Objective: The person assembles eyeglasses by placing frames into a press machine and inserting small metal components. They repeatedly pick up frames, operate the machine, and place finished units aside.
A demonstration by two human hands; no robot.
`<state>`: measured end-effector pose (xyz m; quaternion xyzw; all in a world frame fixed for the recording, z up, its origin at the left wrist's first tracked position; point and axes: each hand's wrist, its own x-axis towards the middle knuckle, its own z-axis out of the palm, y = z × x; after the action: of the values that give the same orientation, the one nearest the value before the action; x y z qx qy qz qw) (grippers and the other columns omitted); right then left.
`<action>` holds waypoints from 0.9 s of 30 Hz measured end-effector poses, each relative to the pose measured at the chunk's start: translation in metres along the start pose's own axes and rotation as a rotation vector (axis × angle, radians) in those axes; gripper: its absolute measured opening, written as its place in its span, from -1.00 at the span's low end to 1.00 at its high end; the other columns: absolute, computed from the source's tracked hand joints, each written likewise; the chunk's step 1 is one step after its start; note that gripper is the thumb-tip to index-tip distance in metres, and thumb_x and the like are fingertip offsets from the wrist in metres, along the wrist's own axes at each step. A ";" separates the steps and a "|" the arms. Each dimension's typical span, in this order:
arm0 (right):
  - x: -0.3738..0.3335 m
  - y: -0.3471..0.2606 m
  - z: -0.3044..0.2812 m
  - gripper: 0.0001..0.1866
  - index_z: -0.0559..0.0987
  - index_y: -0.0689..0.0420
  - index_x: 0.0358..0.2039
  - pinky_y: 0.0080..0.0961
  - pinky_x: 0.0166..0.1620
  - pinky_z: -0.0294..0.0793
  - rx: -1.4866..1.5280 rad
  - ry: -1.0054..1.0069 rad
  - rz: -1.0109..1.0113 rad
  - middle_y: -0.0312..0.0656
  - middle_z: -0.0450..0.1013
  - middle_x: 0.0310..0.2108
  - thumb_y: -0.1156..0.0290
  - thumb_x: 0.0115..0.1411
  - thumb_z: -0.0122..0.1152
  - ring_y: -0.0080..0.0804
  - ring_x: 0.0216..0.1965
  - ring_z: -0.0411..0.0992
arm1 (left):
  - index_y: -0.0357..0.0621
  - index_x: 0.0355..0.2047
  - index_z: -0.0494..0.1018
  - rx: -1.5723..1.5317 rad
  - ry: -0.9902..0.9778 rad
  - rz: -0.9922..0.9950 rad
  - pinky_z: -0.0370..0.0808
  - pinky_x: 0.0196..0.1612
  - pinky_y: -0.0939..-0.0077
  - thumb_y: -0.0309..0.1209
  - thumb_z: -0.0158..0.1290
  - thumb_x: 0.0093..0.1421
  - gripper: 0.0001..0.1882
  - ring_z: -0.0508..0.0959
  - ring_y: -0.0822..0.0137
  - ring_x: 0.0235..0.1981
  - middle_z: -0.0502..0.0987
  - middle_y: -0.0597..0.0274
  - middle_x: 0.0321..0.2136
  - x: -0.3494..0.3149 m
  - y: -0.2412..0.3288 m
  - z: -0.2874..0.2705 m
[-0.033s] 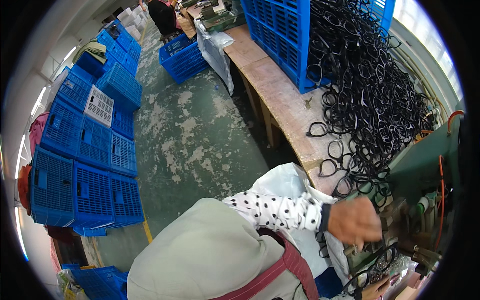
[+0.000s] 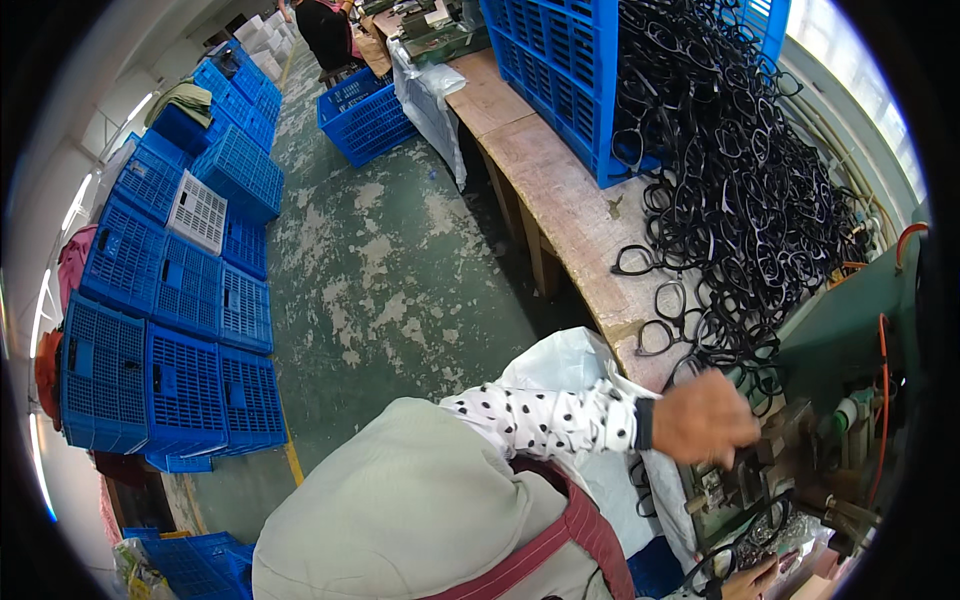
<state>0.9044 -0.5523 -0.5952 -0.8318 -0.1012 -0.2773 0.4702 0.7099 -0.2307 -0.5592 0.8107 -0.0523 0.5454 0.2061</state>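
My left hand [image 2: 705, 418], in a white sleeve with black dots and a dark cuff, is at the near end of the bench beside a green machine [image 2: 835, 300] with metal parts. Its fingers are curled, slightly blurred, and what they hold, if anything, is hidden. Low at the bottom edge, my right hand [image 2: 752, 580] is partly cut off, its fingers closed on a black eyeglass frame [image 2: 737, 545] at the machine's lower metal parts. A big heap of black eyeglass frames [image 2: 740, 180] spreads along the bench, its nearest pieces just beyond my left hand.
A blue crate [image 2: 560, 80] stands on the wooden bench [image 2: 545, 165] beside the heap. White sheeting [image 2: 570, 355] hangs at the bench's near end. Stacked blue crates [image 2: 185, 270] line the left side, past the worn green floor [image 2: 380, 270]. Another person [image 2: 325, 35] sits far off.
My left hand has shifted slightly up in the picture, away from the lower metal parts. My right hand and the eyeglass frame stay nearly in place.
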 end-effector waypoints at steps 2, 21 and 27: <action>-0.009 0.000 -0.003 -0.67 0.60 0.32 -0.34 -0.35 -0.30 0.43 0.002 0.040 0.033 0.05 0.48 -0.45 0.24 0.19 0.25 -0.19 -0.44 0.39 | -0.10 -0.19 0.44 0.230 -0.050 -0.356 0.32 -0.27 0.24 -0.13 0.08 0.14 -0.65 0.40 0.15 -0.33 0.38 0.13 -0.34 -0.011 -0.024 0.001; 0.000 0.002 0.009 -0.81 0.59 0.22 -0.18 -0.42 -0.05 0.44 -0.077 -0.160 -0.155 -0.13 0.54 -0.22 0.58 0.18 0.12 -0.32 -0.19 0.47 | -0.21 -0.34 0.47 0.074 -0.429 -0.667 0.44 -0.29 0.12 -0.44 -0.09 0.23 -0.84 0.49 -0.10 -0.31 0.48 -0.07 -0.42 -0.005 -0.063 -0.039; -0.006 -0.134 0.024 -0.81 0.62 0.25 -0.27 -0.62 -0.22 0.42 0.463 -0.330 0.073 -0.21 0.51 -0.32 0.65 0.06 0.21 -0.52 -0.31 0.44 | -0.03 0.05 0.41 -0.029 -0.259 -0.543 0.40 -0.43 0.41 -0.52 0.08 0.14 -0.58 0.45 0.20 -0.53 0.45 0.12 -0.51 0.038 -0.037 -0.036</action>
<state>0.8506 -0.4594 -0.5109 -0.7394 -0.2067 -0.0906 0.6343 0.7054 -0.1779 -0.5230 0.8550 0.1326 0.3614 0.3476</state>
